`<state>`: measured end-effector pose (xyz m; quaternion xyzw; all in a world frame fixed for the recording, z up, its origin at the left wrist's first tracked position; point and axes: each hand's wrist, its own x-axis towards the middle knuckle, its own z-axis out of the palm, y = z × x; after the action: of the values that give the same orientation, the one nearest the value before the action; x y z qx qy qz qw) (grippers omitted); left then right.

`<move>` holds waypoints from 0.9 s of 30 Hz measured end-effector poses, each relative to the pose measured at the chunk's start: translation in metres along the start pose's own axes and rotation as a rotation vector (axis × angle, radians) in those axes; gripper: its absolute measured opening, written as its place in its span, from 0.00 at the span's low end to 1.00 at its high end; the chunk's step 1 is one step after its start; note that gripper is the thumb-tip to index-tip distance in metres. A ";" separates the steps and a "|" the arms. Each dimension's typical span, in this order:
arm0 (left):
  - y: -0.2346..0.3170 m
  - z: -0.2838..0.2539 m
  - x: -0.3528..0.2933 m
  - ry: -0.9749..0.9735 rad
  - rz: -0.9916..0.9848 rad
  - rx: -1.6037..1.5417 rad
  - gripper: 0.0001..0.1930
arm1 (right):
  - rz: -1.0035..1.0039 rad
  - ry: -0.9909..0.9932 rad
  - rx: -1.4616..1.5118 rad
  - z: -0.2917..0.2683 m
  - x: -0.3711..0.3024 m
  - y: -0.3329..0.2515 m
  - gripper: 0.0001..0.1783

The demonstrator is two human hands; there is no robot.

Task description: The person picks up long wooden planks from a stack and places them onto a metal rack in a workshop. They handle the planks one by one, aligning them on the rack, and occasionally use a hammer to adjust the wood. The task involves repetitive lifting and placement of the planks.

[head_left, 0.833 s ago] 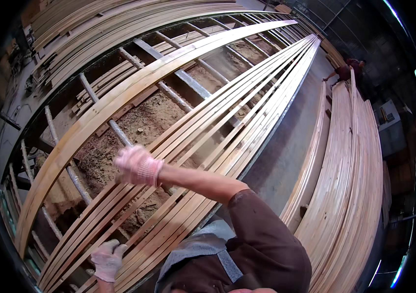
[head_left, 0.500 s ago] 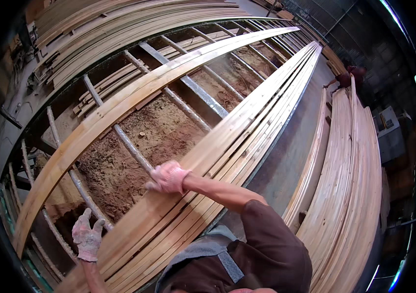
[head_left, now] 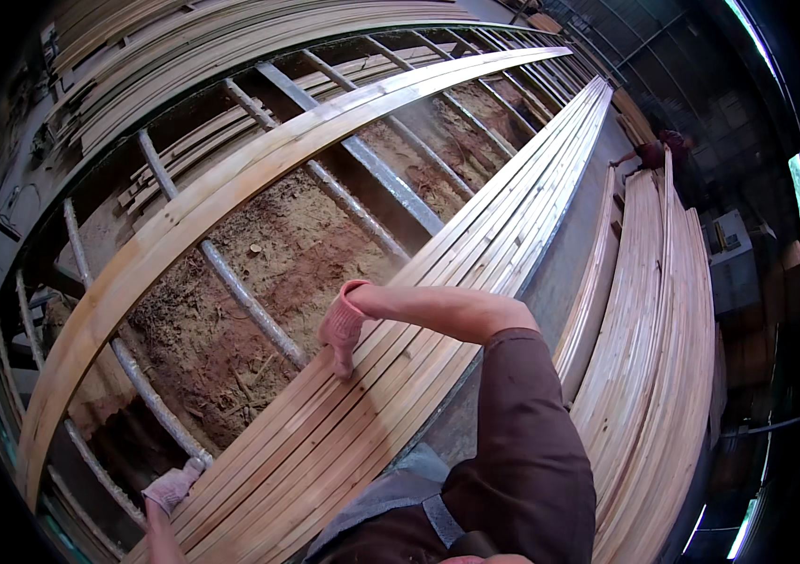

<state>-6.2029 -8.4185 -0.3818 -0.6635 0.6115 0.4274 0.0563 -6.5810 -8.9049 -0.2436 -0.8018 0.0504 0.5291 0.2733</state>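
Note:
A long row of pale wooden boards (head_left: 306, 428) lies side by side across metal roller bars, running from near me to the far right. My right hand (head_left: 342, 331), in a pinkish knit glove, is closed over the left edge of this row, with a digit pressed down on top. Farther down the same edge, my left hand (head_left: 172, 484), also gloved, is closed against the outermost board; some of its fingers are hidden. Two joined-looking planks (head_left: 184, 211) lie apart on the rollers to the left.
Roller bars (head_left: 248, 301) span a pit of sawdust and soil (head_left: 264, 249). More timber (head_left: 621, 367) is stacked on the right, where another person (head_left: 649, 155) bends over its far end. Boards (head_left: 146, 89) lie beyond the frame at upper left. A pale box (head_left: 731, 244) stands right.
The nearest board has come down flat against the others, closing the dark gaps. My right hand has turned fingers-down at the edge; my left hand has moved down from the air onto the edge.

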 end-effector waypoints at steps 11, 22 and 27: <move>0.053 -0.034 -0.046 -0.071 -0.230 -0.151 0.14 | -0.082 -0.001 0.124 0.012 0.012 0.017 0.48; 0.054 -0.140 -0.009 -0.029 0.171 0.322 0.11 | -0.011 0.338 -0.039 -0.053 -0.083 -0.018 0.44; 0.097 -0.239 -0.031 0.207 -0.108 0.308 0.16 | 0.042 0.736 -0.280 -0.081 -0.110 -0.034 0.41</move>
<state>-6.1633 -8.5619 -0.1686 -0.7193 0.6357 0.2547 0.1166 -6.5499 -8.9393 -0.1102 -0.9661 0.0889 0.2137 0.1141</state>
